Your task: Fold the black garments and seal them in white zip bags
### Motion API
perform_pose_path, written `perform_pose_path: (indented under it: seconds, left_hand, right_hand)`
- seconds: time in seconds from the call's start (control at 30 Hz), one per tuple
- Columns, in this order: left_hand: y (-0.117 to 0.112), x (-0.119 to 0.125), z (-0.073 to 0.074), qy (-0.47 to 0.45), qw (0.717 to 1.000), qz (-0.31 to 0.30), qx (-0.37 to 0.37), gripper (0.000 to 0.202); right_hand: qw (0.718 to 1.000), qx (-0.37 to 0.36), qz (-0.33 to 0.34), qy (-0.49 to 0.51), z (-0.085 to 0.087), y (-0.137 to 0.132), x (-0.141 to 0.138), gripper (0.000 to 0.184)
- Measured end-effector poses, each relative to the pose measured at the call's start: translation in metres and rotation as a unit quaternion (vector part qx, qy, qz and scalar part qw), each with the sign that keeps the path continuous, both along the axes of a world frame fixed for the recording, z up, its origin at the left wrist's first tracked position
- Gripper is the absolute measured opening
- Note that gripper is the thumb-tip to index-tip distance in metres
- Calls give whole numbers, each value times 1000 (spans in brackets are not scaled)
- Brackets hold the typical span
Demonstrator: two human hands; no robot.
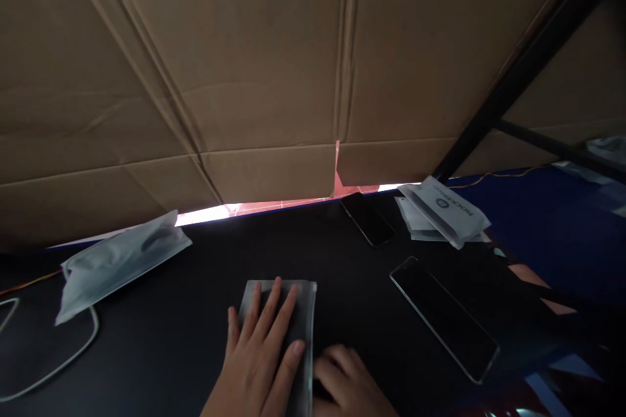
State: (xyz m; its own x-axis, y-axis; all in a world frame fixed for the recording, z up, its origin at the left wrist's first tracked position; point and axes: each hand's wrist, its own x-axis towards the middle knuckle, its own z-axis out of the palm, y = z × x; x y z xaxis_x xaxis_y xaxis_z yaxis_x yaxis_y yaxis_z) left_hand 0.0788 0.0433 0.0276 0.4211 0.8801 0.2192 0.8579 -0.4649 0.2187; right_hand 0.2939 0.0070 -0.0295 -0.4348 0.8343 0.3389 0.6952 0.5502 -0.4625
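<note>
A frosted zip pouch (307, 313) lies flat on the black tabletop in front of me. My left hand (259, 352) presses on top of it, palm down with fingers spread, and covers much of its surface. Just beside the pouch's right edge, my right hand (349, 381) rests with its fingers curled inward. What those fingers hold, if anything, is hidden. A strip runs along the pouch's right edge, with a small white tab at its upper corner. The pouch's lower end is partly out of view.
To the right lie a large phone (443, 319) and a smaller dark phone (368, 218). Printed white pouches (447, 208) are stacked behind them. Another pouch (122, 260) and a white cable (73, 358) lie left. Cardboard (268, 65) stands behind; a black metal bar (518, 71) slants at right.
</note>
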Motion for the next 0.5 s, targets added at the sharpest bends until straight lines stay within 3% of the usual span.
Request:
perform_pose_path:
  seconds: [0.1,0.2,0.3,0.37,0.43,0.5]
  left_hand:
    - [-3,1,-2,-6,1000,-7,-28,73]
    - [-10,-4,-3,-15,998,0,-64,69]
    - [-9,-11,1,-4,998,-2,-63,69]
    - [0,-13,8,0,999,7,-47,67]
    - [13,-11,16,-7,999,13,-47,63]
    - [29,-4,24,-14,997,2,-70,58]
  right_hand:
    - [1000,3,15,9,-10,4,-14,8]
    - [999,5,34,14,-4,12,-18,17]
    - [996,-10,84,16,26,22,0,34]
    - [985,-89,145,9,52,29,22,52]
    - [979,-152,134,24,75,34,42,64]
    - [982,-171,69,46,86,37,51,69]
